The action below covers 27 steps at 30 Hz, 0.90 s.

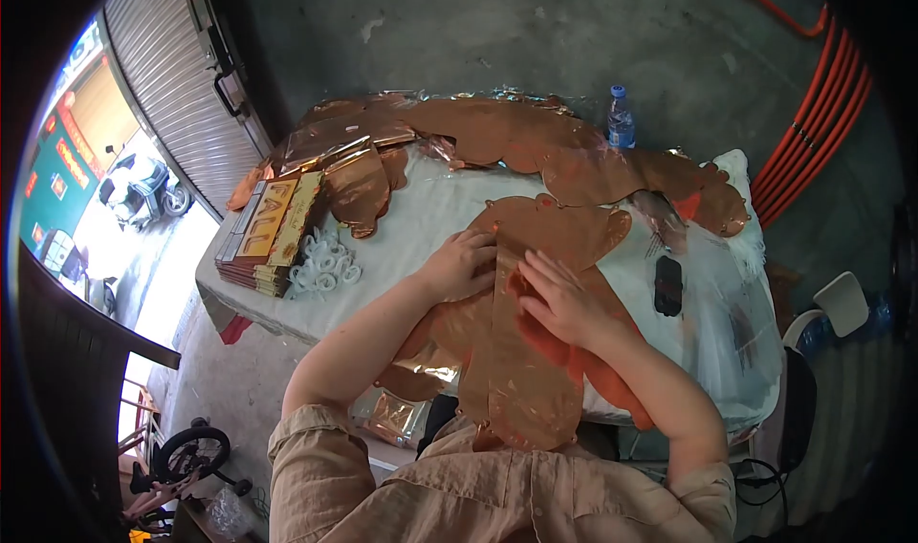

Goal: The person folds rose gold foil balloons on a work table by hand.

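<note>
A flat copper-coloured foil balloon [521, 371] with a scalloped outline lies in front of me, folded over itself and hanging past the table's near edge. My left hand [464, 266] rests on its left part, fingers laid along the fold and pointing right. On the other side of the fold, my right hand [559, 302] presses on the foil with its fingers spread. An orange-red patch of the foil shows beneath the right palm. More flat copper foil balloons [507, 134] lie overlapping along the table's far edge.
On the cloth-covered table [421, 199] stand a stack of printed packs [268, 228] marked FALL and a pile of white rings [325, 261] at left. A water bottle [621, 118], a black object [667, 286] and clear plastic bags [727, 333] are at right.
</note>
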Available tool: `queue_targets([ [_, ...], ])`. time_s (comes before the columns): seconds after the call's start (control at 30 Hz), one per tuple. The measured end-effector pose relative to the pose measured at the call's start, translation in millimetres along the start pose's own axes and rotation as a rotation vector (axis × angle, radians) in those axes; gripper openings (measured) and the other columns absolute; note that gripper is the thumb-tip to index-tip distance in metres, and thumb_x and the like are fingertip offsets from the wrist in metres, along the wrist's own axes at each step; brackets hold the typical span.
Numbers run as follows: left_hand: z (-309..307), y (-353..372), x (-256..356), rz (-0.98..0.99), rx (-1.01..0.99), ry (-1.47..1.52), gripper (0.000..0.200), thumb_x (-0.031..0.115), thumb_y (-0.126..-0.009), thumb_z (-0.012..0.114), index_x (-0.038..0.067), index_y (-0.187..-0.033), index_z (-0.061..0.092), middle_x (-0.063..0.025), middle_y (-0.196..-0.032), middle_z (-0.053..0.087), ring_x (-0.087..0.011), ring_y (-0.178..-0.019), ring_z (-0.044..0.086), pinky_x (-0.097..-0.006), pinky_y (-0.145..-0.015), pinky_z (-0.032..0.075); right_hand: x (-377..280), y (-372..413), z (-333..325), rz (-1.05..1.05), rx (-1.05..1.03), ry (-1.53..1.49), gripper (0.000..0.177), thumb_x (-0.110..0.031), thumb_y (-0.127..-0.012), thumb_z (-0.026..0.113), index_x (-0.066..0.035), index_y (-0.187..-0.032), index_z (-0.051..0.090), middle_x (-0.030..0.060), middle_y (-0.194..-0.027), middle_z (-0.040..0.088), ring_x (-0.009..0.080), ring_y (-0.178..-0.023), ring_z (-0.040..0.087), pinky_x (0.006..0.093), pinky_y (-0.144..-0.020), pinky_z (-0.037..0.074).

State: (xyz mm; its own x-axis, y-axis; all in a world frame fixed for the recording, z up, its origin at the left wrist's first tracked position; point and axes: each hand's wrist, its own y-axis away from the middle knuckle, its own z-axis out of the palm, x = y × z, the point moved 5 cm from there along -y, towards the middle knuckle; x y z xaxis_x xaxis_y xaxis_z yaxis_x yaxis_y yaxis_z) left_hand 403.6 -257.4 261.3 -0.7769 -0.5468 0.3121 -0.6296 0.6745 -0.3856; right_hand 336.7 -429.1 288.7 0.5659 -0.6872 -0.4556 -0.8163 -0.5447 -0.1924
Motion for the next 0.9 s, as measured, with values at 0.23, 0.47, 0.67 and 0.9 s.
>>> queue_targets([
  [0.23,-21,-5,7,-0.162,-0.063,0.308,0.049,0.019,-0.078,0.067,-0.002,-0.12,0.053,-0.0188,-0.115,0.058,-0.0349,-0.107,0.057,-0.0394,-0.09,0.046,33,-38,41,0.06,-0.046,0.225,0.064,-0.044,-0.096,0.043,-0.005,-0.146,0.03,0.0175,-0.153,0.024,0.0326,-0.143,0.019,0.0454,-0.116,0.014],
  [0.47,-75,35,54,-0.234,-0.343,0.075,0.032,0.016,-0.08,0.065,-0.001,-0.107,0.061,-0.0177,-0.111,0.061,-0.035,-0.103,0.058,-0.0415,-0.087,0.048,35,-37,45,0.051,-0.035,0.275,0.07,-0.05,-0.095,0.041,-0.006,-0.147,0.027,0.0172,-0.154,0.022,0.0326,-0.143,0.018,0.0464,-0.116,0.012],
  [0.67,-54,87,95,-0.04,-0.111,0.126,0.034,0.016,-0.08,0.066,0.005,-0.112,0.062,-0.013,-0.123,0.057,-0.0329,-0.119,0.05,-0.0426,-0.099,0.042,31,-41,42,0.088,-0.143,0.253,0.074,-0.053,-0.094,0.041,-0.004,-0.147,0.024,0.0184,-0.154,0.019,0.0325,-0.144,0.015,0.0469,-0.116,0.012],
  [0.9,-49,97,95,-0.099,-0.072,0.105,0.039,0.019,-0.08,0.067,0.003,-0.115,0.06,-0.012,-0.131,0.054,-0.0323,-0.126,0.045,-0.0443,-0.105,0.036,32,-58,41,0.113,-0.14,0.254,0.077,-0.056,-0.093,0.04,-0.005,-0.148,0.022,0.0171,-0.155,0.017,0.0313,-0.145,0.012,0.0477,-0.116,0.01],
])
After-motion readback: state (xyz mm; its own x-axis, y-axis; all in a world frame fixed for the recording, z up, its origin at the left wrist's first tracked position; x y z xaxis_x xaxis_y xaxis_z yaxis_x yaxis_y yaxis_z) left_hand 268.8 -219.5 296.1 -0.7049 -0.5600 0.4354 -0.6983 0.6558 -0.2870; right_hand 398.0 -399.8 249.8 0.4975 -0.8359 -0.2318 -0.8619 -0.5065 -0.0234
